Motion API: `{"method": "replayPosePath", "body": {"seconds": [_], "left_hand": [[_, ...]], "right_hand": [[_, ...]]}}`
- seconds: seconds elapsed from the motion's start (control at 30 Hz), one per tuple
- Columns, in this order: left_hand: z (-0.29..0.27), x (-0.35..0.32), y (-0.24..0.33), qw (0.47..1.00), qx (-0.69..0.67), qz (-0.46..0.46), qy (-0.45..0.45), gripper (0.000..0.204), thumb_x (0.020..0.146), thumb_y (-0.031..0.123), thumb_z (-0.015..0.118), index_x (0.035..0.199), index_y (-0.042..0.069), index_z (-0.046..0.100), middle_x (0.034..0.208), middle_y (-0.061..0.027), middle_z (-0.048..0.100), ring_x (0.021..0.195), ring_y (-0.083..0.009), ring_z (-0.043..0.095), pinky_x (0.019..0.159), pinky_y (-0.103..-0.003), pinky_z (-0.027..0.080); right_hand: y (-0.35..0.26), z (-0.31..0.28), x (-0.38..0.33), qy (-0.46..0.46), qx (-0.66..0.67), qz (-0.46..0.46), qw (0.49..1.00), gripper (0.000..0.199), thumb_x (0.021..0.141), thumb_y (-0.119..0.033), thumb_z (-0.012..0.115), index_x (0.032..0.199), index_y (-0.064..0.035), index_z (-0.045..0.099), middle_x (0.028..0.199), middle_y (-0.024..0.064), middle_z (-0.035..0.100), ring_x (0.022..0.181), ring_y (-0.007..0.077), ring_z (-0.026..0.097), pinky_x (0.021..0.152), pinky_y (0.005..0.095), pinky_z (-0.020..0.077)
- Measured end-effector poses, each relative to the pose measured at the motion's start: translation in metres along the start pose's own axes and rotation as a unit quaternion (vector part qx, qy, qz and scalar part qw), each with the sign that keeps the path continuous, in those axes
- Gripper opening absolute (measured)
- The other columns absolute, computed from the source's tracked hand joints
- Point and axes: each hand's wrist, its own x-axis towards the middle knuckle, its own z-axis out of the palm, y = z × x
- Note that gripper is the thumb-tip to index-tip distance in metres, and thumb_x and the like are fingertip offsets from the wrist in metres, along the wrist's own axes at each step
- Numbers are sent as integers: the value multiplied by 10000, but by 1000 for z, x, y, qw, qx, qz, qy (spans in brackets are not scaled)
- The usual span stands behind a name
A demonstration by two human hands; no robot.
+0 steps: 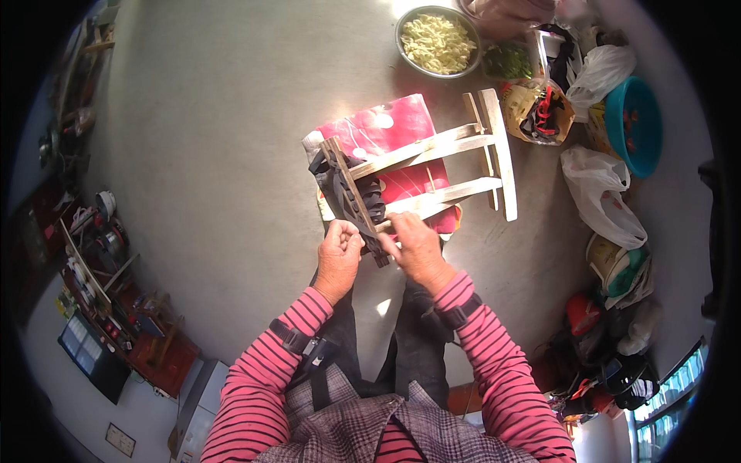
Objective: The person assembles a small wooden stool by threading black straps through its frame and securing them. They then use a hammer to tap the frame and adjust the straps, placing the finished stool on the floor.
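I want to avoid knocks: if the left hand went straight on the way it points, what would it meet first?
Most likely the black straps at the end of the wooden frame, just ahead of the left hand. Depth is unclear, so it may already be touching them.

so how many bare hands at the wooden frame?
2: left hand on the left of the webbed end of the wooden frame; right hand on its right. Some fingertips are hidden.

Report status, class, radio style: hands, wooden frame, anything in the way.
Left hand curled beside black straps; right hand close by. Wooden frame over red cloth, straps at left end. No obstruction seen.
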Motion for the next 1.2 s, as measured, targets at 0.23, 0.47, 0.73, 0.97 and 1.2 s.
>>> {"method": "replayPosePath", "body": {"seconds": [0.23, 0.47, 0.73, 0.97, 1.2], "left_hand": [[-41, 3, -6, 999, 11, -39, 6, 11, 980, 54, 527, 987, 47, 522, 814, -22, 591, 646, -70, 536, 575, -205, 457], [-57, 23, -16, 994, 86, -56, -22, 50, 971, 84, 549, 952, 43, 529, 766, -17, 597, 625, -80, 553, 572, -230, 462], [-57, 47, -12, 987, 162, 22, -8, 333, 923, 277, 683, 1019, -5, 533, 843, -116, 641, 748, -206, 642, 725, -353, 531], [-21, 82, 0, 972, 220, 70, -53, 624, 935, 445, 681, 1223, -67, 472, 1148, -211, 580, 1045, -269, 603, 919, -382, 500], [8, 77, 24, 974, 96, -9, -204, 723, 917, 592, 624, 1193, -66, 505, 1074, -182, 631, 987, -260, 615, 880, -381, 491]], "right_hand": [[-43, 48, 11, 69, -126, 60, 988, 587, 738, -298, 806, 1159, -2, 523, 1053, 136, 574, 998, 317, 556, 814, 416, 484], [-46, 65, 28, 4, -224, 135, 965, 541, 673, -309, 849, 1038, -67, 532, 983, 98, 580, 966, 284, 575, 784, 427, 473], [-43, 14, 15, 130, -166, 111, 971, 375, 702, -272, 788, 906, -77, 541, 867, 112, 589, 857, 314, 594, 748, 455, 437], [-11, -87, -1, 131, -20, 206, 970, 359, 820, -295, 694, 1078, -64, 597, 884, 192, 665, 829, 408, 648, 741, 485, 500], [-35, -114, -57, 189, 54, 235, 952, 296, 832, -230, 690, 1008, -14, 591, 797, 178, 635, 717, 363, 633, 691, 419, 507]]}}
